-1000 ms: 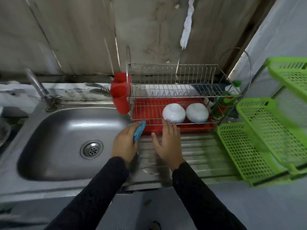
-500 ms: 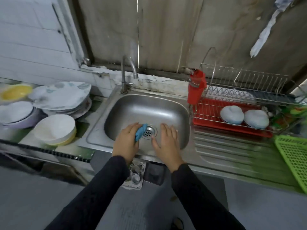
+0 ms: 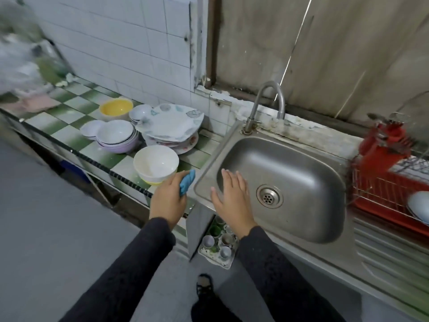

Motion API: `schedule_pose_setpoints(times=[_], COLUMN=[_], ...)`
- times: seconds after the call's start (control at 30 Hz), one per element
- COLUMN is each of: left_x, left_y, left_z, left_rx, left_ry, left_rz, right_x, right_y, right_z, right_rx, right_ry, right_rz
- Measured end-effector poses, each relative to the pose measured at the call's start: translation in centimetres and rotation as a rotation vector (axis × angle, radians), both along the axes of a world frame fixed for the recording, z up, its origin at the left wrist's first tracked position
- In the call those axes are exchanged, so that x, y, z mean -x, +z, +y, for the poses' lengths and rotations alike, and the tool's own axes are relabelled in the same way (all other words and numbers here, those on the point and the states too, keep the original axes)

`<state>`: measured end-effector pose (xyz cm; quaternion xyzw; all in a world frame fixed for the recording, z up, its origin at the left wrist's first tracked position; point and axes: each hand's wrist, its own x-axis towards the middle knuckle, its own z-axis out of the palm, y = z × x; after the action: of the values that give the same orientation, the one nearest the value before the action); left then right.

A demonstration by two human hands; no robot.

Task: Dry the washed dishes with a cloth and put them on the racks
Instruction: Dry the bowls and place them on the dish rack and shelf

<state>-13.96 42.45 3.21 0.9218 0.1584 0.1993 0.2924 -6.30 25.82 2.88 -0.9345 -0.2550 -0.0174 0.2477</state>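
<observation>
Head view: left hand (image 3: 168, 201) grips the blue cloth (image 3: 186, 185), white bowl (image 3: 156, 163) at its 11 o'clock; right hand (image 3: 232, 196), fingers straight and together, over the sink (image 3: 301, 163) at its 8 o'clock rim.

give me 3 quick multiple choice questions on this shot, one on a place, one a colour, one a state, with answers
1. Where is the big white bowl? A in the red rack; B on the tiled counter left of the sink; C on the floor.
2. What colour is the cloth in the left hand? A blue; B yellow; C white.
3. How is the right hand? A gripping the tap; B holding a plate; C open, holding nothing.
Answers: B, it sits over the green-and-white tiles by the sink's left rim; A, a blue fold sticks out of the grip; C, its fingers are straight and bare.
</observation>
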Motion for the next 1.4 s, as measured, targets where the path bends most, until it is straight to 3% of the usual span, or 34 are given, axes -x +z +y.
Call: schedule_pose_setpoints(times=[0.4, 0.7, 1.07, 1.4], left_x=[-4.7, -7.2, -7.0, -7.9], left_y=[-0.1, -0.2, -0.6, -1.3], left_z=[14.5, 23.9, 41.6, 53.5], left_rx=[-0.018, -0.018, -0.005, 0.036], left_ry=[0.228, 0.282, 0.184, 0.141], left_rz=[0.054, 0.096, 0.127, 0.226], right_x=[-8.5, -11.4, -10.1, -11.4], right_y=[0.0, -0.2, -1.8, -3.0], right_z=[16.7, 27.3, 44.4, 54.2], right_rx=[0.047, 0.109, 0.133, 0.121], right_ry=[0.213, 0.315, 0.216, 0.070], right_rz=[0.030, 0.046, 0.100, 0.071])
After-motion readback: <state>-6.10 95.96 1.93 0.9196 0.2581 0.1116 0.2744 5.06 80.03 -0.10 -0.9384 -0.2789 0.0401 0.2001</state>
